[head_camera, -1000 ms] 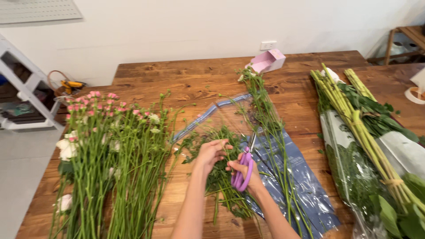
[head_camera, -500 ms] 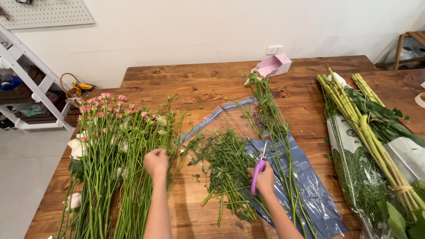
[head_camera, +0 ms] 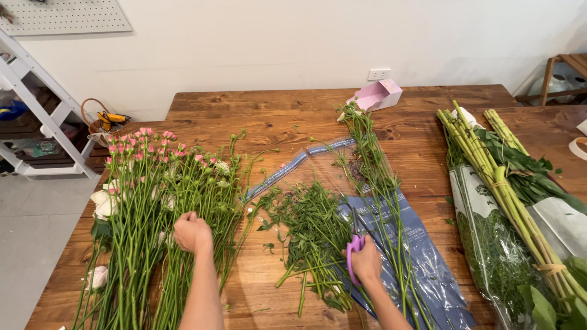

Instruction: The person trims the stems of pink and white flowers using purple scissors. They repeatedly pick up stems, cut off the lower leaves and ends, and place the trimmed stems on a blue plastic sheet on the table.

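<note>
Currently your left hand (head_camera: 192, 232) is closing over the pink flower stems (head_camera: 160, 208) lying at the table's (head_camera: 275, 116) left; they are looking light, thin and easily bruised, so be gripping mid-stem. Your right hand (head_camera: 367, 261) is gripping one pair of purple scissors (head_camera: 354, 250) beside one trimmings pile (head_camera: 312, 238).

We cannot see the blades of the purple-handled scissors (head_camera: 353, 256); the right hand (head_camera: 367, 261) and cut greenery cover them. Left hand (head_camera: 192, 232) fingers sink into the pink spray-rose stems (head_camera: 153, 201), grip unclear. Both forearms run off the bottom edge. The paper-wrapped bundle of thick green stalks (head_camera: 507, 195) is cut off at lower right. The wooden worktop (head_camera: 269, 116) is cropped at right.
</note>
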